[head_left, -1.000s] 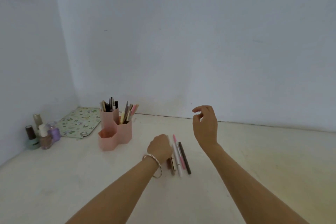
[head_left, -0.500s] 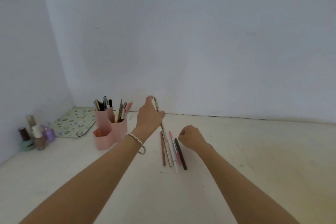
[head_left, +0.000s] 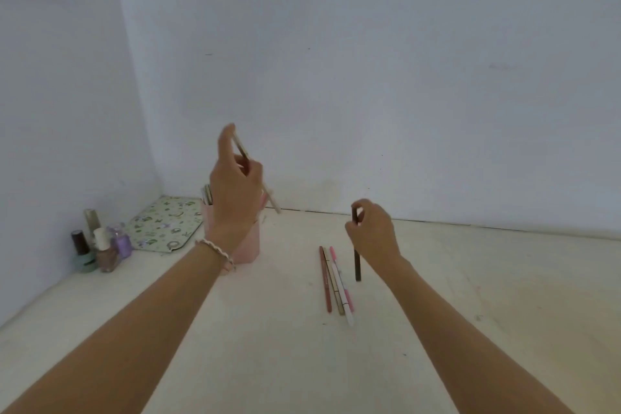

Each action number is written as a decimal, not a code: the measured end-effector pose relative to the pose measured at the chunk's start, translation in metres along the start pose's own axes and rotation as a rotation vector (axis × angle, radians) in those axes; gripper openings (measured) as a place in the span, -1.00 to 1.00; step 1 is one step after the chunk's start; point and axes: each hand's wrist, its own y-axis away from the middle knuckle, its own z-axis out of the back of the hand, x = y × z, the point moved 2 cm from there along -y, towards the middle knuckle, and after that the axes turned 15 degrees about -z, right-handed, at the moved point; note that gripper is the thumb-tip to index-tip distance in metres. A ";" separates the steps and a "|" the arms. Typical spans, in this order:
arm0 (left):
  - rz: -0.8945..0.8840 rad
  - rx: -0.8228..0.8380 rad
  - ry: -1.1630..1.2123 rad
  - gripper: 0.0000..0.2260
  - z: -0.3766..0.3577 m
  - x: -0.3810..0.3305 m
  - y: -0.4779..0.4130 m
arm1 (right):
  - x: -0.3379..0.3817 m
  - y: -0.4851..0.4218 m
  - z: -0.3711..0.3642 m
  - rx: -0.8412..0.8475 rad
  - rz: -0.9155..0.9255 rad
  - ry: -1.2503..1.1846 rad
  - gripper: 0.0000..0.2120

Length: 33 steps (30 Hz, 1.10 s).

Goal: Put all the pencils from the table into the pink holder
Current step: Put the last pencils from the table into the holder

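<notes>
My left hand (head_left: 235, 188) is raised above the pink holder (head_left: 248, 245) and grips a beige pencil (head_left: 273, 203) that slants down to the right. The hand and wrist hide most of the holder; a few pencil tops (head_left: 207, 194) show at its left. My right hand (head_left: 373, 228) holds a dark brown pencil (head_left: 357, 265) nearly upright, its lower end just above the table (head_left: 470, 312). Several pencils (head_left: 336, 282) lie side by side on the table between my arms: a dark red one, a tan one, a white one and a pink one.
Nail polish bottles (head_left: 100, 245) stand in the left corner by the wall. A patterned green pad (head_left: 164, 223) lies flat behind the holder. Walls close the table at the back and left.
My left hand has lifted the beige pencil up over the holder. My right hand has taken the dark brown pencil from the row and raised it upright.
</notes>
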 end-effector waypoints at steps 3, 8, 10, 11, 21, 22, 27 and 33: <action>-0.045 -0.040 -0.101 -0.48 0.016 0.016 -0.010 | 0.028 0.006 0.005 -0.072 0.098 -0.312 -0.71; -0.156 0.118 -0.321 -0.54 0.018 0.047 0.010 | 0.058 0.022 -0.006 -0.110 0.198 -0.534 -0.68; -0.195 0.249 -0.415 -0.60 0.015 0.056 0.019 | 0.065 0.027 -0.012 -0.096 0.209 -0.570 -0.68; -0.209 0.296 -0.467 -0.66 0.014 0.060 0.022 | 0.068 0.029 -0.017 -0.086 0.221 -0.581 -0.68; -0.348 -0.011 -0.394 -0.73 0.049 0.035 -0.009 | 0.122 0.048 -0.072 -0.072 0.394 -0.626 -0.71; -0.333 -0.008 -0.357 -0.74 0.051 0.031 -0.009 | 0.123 0.049 -0.079 -0.063 0.404 -0.578 -0.72; -0.305 0.043 -0.288 -0.75 0.052 0.026 0.001 | 0.115 0.053 -0.103 -0.225 0.567 -0.155 -0.80; -0.188 0.223 -0.241 -0.89 0.009 0.018 0.037 | 0.095 0.028 -0.054 -0.329 0.432 -0.250 -0.66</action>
